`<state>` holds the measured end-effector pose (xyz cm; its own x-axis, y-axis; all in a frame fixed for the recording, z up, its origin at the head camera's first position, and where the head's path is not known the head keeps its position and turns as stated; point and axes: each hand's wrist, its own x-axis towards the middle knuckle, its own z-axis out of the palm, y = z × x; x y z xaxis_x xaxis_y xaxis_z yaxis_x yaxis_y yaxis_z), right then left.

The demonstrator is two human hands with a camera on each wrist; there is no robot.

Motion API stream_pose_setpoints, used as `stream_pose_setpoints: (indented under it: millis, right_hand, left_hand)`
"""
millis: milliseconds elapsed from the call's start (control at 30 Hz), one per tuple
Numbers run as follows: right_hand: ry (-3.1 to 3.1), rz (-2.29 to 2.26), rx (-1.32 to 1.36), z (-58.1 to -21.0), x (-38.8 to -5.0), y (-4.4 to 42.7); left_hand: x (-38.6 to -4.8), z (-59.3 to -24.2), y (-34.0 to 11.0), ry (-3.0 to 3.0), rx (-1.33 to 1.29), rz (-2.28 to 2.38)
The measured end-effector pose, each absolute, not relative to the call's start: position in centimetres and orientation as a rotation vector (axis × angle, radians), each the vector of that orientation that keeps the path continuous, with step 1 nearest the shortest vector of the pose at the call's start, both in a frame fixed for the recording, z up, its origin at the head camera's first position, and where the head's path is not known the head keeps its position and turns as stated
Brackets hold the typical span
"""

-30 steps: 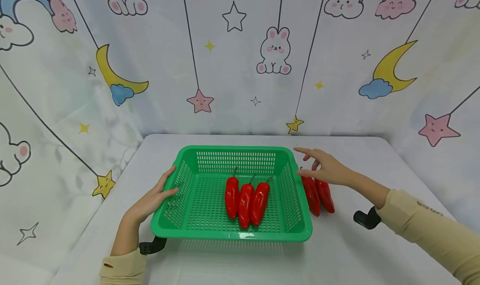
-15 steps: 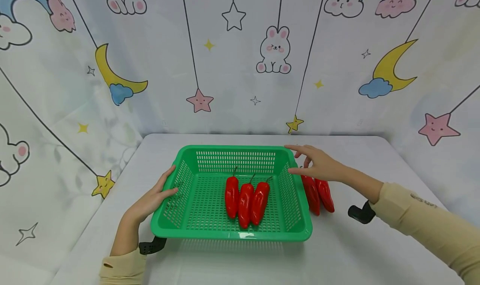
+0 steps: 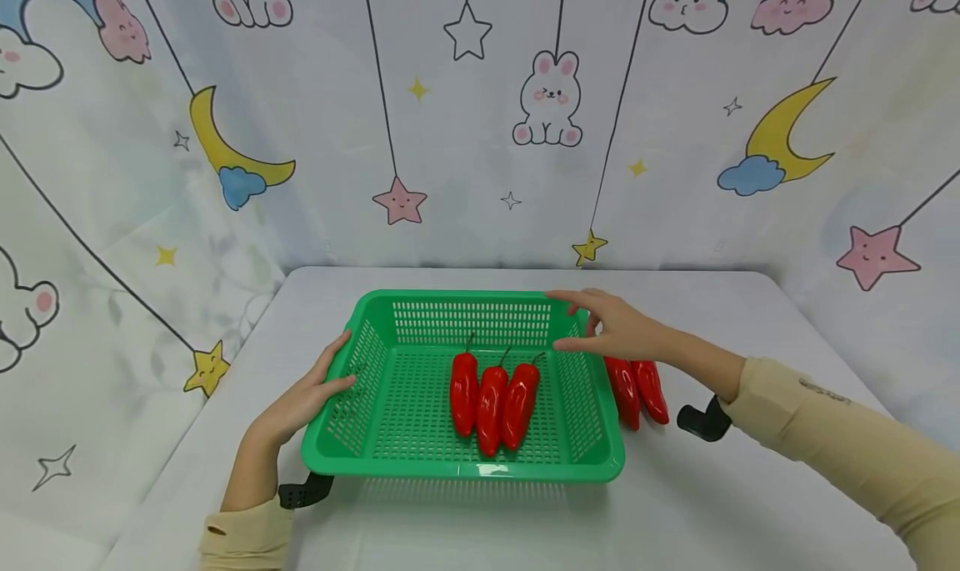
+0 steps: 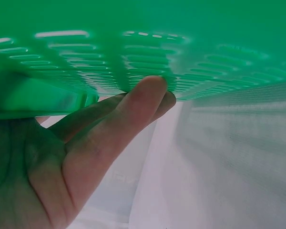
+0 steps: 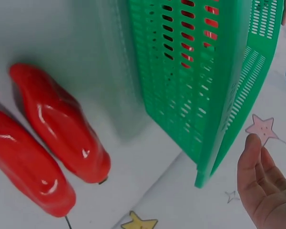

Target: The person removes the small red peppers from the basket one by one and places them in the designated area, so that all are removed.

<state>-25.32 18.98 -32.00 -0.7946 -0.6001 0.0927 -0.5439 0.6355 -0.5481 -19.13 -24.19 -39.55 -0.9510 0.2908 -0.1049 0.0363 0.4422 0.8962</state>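
Gripping the left edge of the green basket (image 3: 480,471), the left hand (image 3: 300,400) had its thumb hooked over the rim and its other fingers along the outside of the wall. The left wrist view showed fingertips close against the slotted side; how firmly they pressed could not be told.

The right hand (image 3: 618,325) was above the basket's right edge, close to its back right corner, with thumb and forefinger spread well apart, the other fingers bent, and nothing between them.

Inside the basket, three red peppers (image 3: 491,413) lay side by side on the slotted floor, nearer its right edge than its left, their stems toward the back edge. Two more red peppers (image 3: 650,392) lay on the desk (image 3: 712,496) just outside the basket's right edge, next to each other; the right hand covered their far ends in the head view, while the right wrist view showed a narrow gap between them.

The basket stood nearer the left edge of the desk than the right. Both arms wore beige sleeves (image 3: 825,438), with a black device (image 3: 703,421) at each wrist. Behind the desk's back edge hung a white cloth (image 3: 450,129) printed with moons, stars and rabbits.
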Motion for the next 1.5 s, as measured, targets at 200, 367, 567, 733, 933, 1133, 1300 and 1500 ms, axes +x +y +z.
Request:
stream_pose_setpoints:
  millis: [200,367,567,733,933,1133,1300,1500]
  right_hand:
    - [2.742,-0.854,-0.980,-31.6,-25.2,17.8]
    - [2.737,-0.818,-0.989,-31.3,-25.3,16.8]
    - [2.679,-0.810,-0.986,-31.0,-25.2,15.5]
    - [2.628,-0.814,-1.011,-30.9,-25.1,14.2]
    - [2.587,-0.792,-1.045,-30.9,-25.0,12.6]
    - [2.564,-0.782,-1.045,-31.3,-25.0,11.3]
    - [2.534,-0.780,-1.039,-31.3,-24.8,10.4]
    - [2.514,-0.789,-1.065,-31.6,-24.6,9.6]
  left_hand:
    - [-19.2,-39.6,-24.2,2.447,0.283,1.522]
    - [-19.3,-39.7,-24.2,2.444,0.279,1.526]
    - [-19.3,-39.7,-24.3,2.437,0.283,1.536]
    - [-19.3,-39.7,-24.4,2.440,0.289,1.531]
    - [-19.3,-39.7,-24.4,2.439,0.294,1.534]
    - [-19.3,-39.7,-24.3,2.439,0.290,1.535]
    - [-19.3,-39.7,-24.3,2.433,0.296,1.542]
    - [-19.3,-39.8,-24.2,2.434,0.297,1.543]
